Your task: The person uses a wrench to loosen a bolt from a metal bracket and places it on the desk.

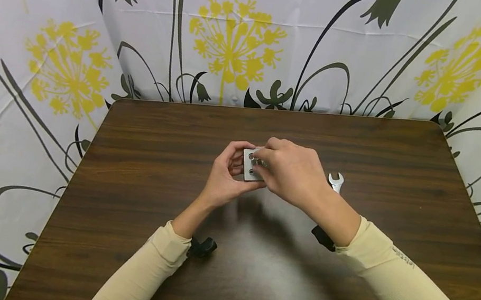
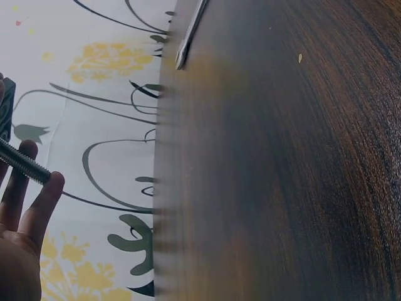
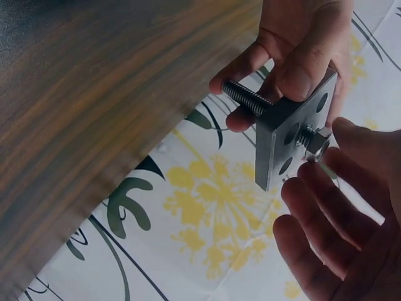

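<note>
My left hand [image 1: 228, 175] holds a square grey metal plate [image 1: 250, 170] by its edges above the table. Several round holes [image 3: 285, 165] pierce the plate. A bolt [image 3: 247, 97] passes through it; its threaded end sticks out on one side and its hex head [image 3: 318, 142] stands off the other face. At the head, the thumb and a finger of my right hand [image 3: 341, 207] pinch the bolt. In the left wrist view, the bolt's threaded shank [image 2: 25, 163] lies beside the fingers of the left hand [image 2: 25, 238].
An open-end wrench [image 1: 335, 182] lies on the brown wooden table [image 1: 148, 155], partly hidden behind the right forearm. Beyond the table's far edge hangs a white curtain [image 1: 156, 28] with yellow and dark plant prints. Dark wrist straps [image 1: 203, 247] sit at both wrists.
</note>
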Demonstrator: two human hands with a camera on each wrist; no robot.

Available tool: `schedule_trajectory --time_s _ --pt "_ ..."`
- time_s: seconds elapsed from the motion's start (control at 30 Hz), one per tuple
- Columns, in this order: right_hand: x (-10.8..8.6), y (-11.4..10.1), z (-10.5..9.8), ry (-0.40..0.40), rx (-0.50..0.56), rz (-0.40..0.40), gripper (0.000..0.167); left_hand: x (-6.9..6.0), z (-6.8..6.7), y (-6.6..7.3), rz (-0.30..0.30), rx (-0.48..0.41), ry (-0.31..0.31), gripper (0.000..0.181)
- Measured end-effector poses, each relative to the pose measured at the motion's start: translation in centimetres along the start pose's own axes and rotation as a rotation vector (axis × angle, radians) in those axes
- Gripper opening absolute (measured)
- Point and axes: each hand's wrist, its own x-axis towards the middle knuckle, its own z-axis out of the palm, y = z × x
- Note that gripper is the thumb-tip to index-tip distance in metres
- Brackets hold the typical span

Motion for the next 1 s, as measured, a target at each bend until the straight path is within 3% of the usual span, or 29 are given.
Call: schedule_trajectory --time_s 0.17,0.3,0.53,0.7,1.0 --pt "0.24 -0.12 -0.06 0.010 0.001 0.073 0.021 0.01 -0.01 -0.20 0.003 -0.001 0.002 0.068" --pt "0.40 -0.16 0.00 -0.003 0.010 0.076 0.016 0.02 -0.02 -0.42 0.001 0.009 0.001 0.067" --pt "0.25 0.09 0.08 0.003 0.002 -0.016 0.005 0.06 0.03 -0.40 -0.008 0.020 -0.001 0.069" --pt "0.05 0.28 -0.11 -0.005 -0.015 -0.085 0.011 0.02 0.08 -0.45 -0.019 0.029 -0.006 0.070" --pt "0.31 0.22 0.11 -0.021 -0.018 0.070 0.014 0.16 0.25 -0.59 -0.004 0.022 0.001 0.069"
